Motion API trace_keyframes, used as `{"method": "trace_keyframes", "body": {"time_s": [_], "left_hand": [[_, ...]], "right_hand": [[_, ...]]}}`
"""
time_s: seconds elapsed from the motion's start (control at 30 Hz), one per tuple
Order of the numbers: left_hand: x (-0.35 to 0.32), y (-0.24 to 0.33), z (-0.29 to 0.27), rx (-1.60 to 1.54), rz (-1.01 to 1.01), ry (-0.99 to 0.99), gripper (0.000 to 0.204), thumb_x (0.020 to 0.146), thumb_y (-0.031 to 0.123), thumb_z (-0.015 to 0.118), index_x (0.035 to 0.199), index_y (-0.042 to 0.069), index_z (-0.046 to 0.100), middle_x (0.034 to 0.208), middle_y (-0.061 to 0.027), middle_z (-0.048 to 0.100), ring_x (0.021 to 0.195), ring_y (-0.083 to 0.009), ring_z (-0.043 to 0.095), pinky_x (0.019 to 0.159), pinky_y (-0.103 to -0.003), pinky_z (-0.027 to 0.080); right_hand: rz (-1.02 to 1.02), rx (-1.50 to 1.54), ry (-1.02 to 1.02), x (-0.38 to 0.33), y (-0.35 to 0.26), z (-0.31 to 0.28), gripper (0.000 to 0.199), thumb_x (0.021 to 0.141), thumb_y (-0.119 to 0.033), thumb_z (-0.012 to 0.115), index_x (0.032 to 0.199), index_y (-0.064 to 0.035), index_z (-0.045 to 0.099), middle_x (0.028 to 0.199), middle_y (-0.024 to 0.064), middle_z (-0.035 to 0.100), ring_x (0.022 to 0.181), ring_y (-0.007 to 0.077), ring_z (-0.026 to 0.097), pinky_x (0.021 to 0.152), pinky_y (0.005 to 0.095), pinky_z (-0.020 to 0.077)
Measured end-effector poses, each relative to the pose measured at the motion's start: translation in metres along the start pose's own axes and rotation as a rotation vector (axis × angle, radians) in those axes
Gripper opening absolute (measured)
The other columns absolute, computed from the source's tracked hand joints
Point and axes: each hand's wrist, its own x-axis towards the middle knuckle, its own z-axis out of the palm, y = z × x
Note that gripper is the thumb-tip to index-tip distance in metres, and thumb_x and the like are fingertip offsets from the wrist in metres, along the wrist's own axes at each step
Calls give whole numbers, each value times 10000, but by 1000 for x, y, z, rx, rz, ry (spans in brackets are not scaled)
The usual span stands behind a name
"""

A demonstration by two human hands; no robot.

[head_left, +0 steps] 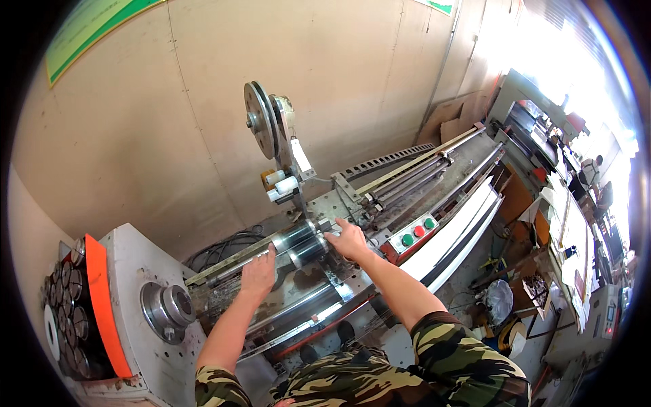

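A shiny metal cylinder (296, 239) lies crosswise over the bed of a long machine, between my two hands. My left hand (259, 273) is at its left end, with fingertips against the end and several fingers bunched together. At the right end, my right hand (348, 239) has its thumb and forefinger about the short end piece. The undersides of both hands are hidden. Just in front of the cylinder is a second bright, rounded metal surface (309, 252).
Left stands a grey headstock (132, 271) with a round metal chuck (169, 305). Behind the cylinder rises a post carrying a grooved wheel (260, 121) and white rollers (283, 187). A button box (416, 234) sits right of my right hand. Long rails (420, 178) run rightward.
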Motion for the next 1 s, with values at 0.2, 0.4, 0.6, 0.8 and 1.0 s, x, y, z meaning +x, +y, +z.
{"method": "trace_keyframes", "body": {"time_s": [0.2,0.4,0.6,0.8,1.0], "left_hand": [[1,1,12,-20,-22,-63,591,886,94,508,1458,-23,421,974,-151,671,911,-311,664,745,-436,557],[0,4,19,-25,-6,-43,586,896,112,510,1460,-19,420,946,-143,674,871,-312,674,718,-443,561],[-1,5,26,-27,32,28,563,898,126,516,1438,-17,447,894,-124,655,813,-290,668,670,-424,556],[-2,5,34,-23,37,25,598,870,121,539,1448,-3,447,909,-116,650,831,-282,655,681,-417,536],[-6,5,46,-54,38,115,520,939,199,543,1430,37,480,881,-104,651,786,-291,661,660,-430,542]], "right_hand": [[42,15,-49,0,2,-1,659,819,-416,747,1338,-39,596,1160,281,676,1113,421,644,974,453,501],[74,47,-69,1,11,2,675,811,-415,749,1338,-22,595,1136,294,679,1099,420,650,975,451,501],[20,10,-22,1,18,5,692,802,-420,750,1332,-2,599,1218,285,654,1169,408,622,1016,437,480],[-12,-54,-24,5,28,9,706,828,-418,749,1357,13,566,1317,246,624,1078,350,686,974,410,511],[7,-1,-19,2,31,12,702,805,-423,750,1334,11,590,1254,272,643,1184,396,619,1021,418,478]]}}
